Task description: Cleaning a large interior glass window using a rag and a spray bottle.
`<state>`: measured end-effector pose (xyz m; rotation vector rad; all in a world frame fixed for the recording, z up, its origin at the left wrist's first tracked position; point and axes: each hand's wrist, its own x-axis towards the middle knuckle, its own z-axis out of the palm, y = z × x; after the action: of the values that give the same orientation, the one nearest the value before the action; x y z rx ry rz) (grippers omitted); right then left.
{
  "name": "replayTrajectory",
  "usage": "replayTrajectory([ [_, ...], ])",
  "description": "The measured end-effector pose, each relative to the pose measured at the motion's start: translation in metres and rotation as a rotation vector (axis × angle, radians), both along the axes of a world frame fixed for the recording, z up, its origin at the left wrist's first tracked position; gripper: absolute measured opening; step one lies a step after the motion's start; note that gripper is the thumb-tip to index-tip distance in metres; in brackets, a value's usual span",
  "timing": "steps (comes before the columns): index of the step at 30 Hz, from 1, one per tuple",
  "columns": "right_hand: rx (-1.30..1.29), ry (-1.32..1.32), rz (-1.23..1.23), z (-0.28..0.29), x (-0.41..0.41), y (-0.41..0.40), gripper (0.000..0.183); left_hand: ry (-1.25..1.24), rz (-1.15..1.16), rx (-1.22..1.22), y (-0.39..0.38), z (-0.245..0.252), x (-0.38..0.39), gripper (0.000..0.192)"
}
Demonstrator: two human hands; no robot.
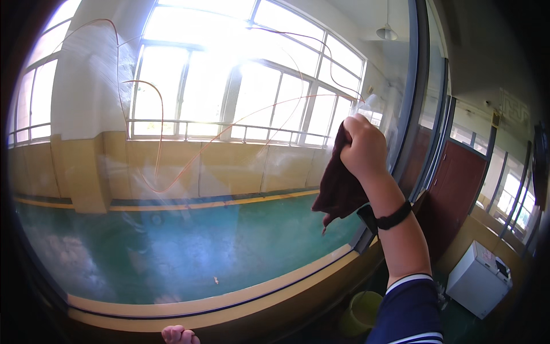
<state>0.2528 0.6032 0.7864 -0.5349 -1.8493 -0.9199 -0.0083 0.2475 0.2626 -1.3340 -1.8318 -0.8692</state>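
Observation:
My right hand (pixel 364 144) is raised at the right side of a large glass window pane (pixel 258 223), closed around a dark maroon cloth (pixel 339 189). The cloth hangs down below the fist, its lower end narrowing to a thin tail. Whether it presses on the glass or sits just off it, I cannot tell. A dark band circles my right wrist. Only the curled fingers of my left hand (pixel 179 334) show at the bottom, by the tan window sill (pixel 223 309); the rest is cut off. Thin orange-red curving lines (pixel 200 165) cross the pane.
A yellow-green bucket (pixel 363 311) stands on the floor below my right arm. Farther right are a white chest-like appliance (pixel 479 279) and a dark red door (pixel 453 185). A dark window frame post (pixel 412 99) borders the pane. Beyond it lies a green floor and bright windows.

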Motion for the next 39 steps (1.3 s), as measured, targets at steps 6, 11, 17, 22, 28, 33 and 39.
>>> replayTrajectory([
  [6,-0.022,-0.04,0.002,-0.006,0.002,-0.007,0.014,0.014,-0.015,0.026,-0.001,-0.004,-0.001,0.007],
  [11,0.014,0.033,0.022,-0.006,-0.006,-0.01,0.015,-0.01,0.043,-0.107,-0.006,-0.029,-0.007,0.006],
  [17,0.017,0.06,-0.015,-0.003,-0.008,-0.006,0.016,0.006,-0.037,-0.008,-0.002,-0.016,-0.006,0.005],
  [22,-0.035,-0.005,0.002,-0.016,-0.007,-0.013,0.014,-0.01,-0.059,-0.002,-0.003,0.001,-0.002,0.006],
  [28,-0.048,0.041,-0.019,-0.011,-0.007,-0.013,0.012,0.005,0.028,-0.171,-0.01,-0.027,-0.01,0.005],
  [33,-0.021,0.055,-0.005,-0.005,-0.003,-0.005,0.012,-0.024,-0.092,0.008,-0.006,0.001,-0.002,0.005],
  [39,-0.09,-0.119,0.006,-0.035,0.004,-0.009,0.019,0.01,-0.015,-0.095,-0.007,-0.007,-0.002,0.006],
])
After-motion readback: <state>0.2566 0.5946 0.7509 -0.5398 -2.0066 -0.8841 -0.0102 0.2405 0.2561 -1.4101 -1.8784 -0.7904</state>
